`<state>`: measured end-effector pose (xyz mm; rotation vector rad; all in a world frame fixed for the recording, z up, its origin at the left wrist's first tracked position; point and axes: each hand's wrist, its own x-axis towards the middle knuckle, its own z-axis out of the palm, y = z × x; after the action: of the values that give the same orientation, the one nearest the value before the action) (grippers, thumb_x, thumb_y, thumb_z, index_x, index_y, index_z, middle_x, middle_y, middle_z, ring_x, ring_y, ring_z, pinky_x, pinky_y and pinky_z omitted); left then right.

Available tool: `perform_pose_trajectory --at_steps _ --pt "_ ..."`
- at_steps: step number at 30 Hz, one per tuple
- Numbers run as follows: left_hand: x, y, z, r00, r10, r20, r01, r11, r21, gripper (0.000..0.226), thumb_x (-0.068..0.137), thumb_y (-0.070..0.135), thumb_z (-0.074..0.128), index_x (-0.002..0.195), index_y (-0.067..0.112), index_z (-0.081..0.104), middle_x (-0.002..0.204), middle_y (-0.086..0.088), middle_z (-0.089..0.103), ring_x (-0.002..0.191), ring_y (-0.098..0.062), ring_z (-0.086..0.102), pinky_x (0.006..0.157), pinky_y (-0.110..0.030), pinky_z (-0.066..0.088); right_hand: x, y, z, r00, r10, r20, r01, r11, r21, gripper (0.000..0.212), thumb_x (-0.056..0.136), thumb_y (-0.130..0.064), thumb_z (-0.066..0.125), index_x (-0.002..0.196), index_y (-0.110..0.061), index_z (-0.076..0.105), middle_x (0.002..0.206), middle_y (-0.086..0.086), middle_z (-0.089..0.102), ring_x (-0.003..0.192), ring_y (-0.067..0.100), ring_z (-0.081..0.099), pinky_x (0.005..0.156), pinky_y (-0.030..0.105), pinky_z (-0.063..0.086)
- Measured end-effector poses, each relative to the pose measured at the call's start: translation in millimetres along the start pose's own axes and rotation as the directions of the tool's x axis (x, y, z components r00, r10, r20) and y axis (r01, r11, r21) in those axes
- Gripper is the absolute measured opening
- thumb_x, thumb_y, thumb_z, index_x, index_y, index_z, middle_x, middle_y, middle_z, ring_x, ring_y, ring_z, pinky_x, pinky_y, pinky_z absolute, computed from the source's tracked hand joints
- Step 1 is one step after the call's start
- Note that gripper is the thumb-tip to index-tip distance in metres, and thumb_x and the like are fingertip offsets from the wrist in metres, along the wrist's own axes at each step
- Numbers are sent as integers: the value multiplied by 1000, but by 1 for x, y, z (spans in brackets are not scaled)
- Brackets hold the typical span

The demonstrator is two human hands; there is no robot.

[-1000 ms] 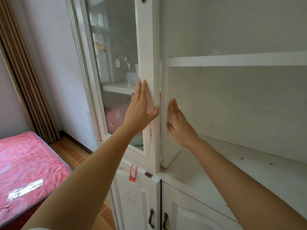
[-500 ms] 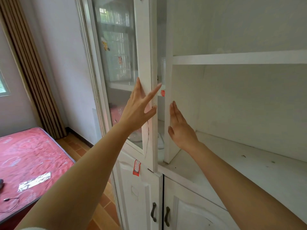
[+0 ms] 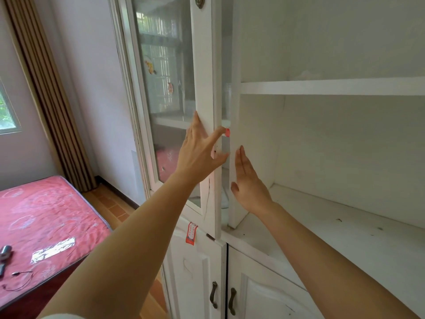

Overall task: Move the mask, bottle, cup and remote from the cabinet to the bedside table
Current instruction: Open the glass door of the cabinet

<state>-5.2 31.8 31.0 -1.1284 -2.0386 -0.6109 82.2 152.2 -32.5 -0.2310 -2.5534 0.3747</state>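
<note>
My left hand (image 3: 200, 153) lies spread on the white frame of the cabinet's glass door (image 3: 204, 65), thumb hooked at the frame's edge. The door stands slightly ajar. My right hand (image 3: 248, 183) rests flat, fingers straight, against the upright partition (image 3: 234, 65) beside the gap. Through the gap I see a clear container (image 3: 227, 97) on the upper shelf, a small red round thing (image 3: 227, 132) by my fingertip, and something white (image 3: 225, 199) low down. The glass is full of reflections, so I cannot make out the mask, cup or remote.
An open white shelf bay (image 3: 345, 226) lies to the right. Below are two closed lower doors with dark handles (image 3: 213, 294). A red bed (image 3: 46, 215) at lower left carries a small grey cylinder (image 3: 5, 250) and a thin cable (image 3: 20, 279). A brown curtain (image 3: 46, 88) hangs behind.
The glass door has swung from shut to slightly ajar under my left hand, whose fingers have spread. My right hand has stayed flat on the partition. The view has shifted left.
</note>
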Motion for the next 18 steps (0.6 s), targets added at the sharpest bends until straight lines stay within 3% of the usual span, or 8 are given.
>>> perform_pose_trajectory --at_steps 5,11,15,18 --pt "-2 4 4 997 -73 -11 73 996 -56 50 77 21 62 115 34 31 150 -28 0 134 -49 21 105 -51 36 0 -2 4 1000 20 -11 -20 1000 10 84 92 -14 44 140 -17 -24 148 -12 -30 145 16 0 86 23 44" --pt "-21 -10 -9 995 -69 -72 61 993 -101 56 73 15 62 117 31 32 151 -25 3 129 -44 33 94 -45 48 -5 -11 12 997 76 5 -76 982 172 85 91 -8 46 141 -19 -22 151 -9 -28 144 11 -7 85 13 30" --pt "-36 -12 -24 989 -110 -100 94 985 -145 53 76 13 60 116 32 31 153 -19 0 133 -41 30 89 -43 51 -15 -15 22 997 73 -40 -67 988 140 84 89 -6 46 143 -17 -18 153 -5 -23 144 14 -4 101 20 32" --pt "-45 -12 -34 984 -136 -113 115 978 -175 53 76 6 56 114 34 29 154 -17 -1 136 -40 25 89 -45 49 -22 -21 31 995 41 -88 -34 997 74 78 90 -4 42 144 -15 -14 155 -1 -16 144 15 -6 117 30 17"
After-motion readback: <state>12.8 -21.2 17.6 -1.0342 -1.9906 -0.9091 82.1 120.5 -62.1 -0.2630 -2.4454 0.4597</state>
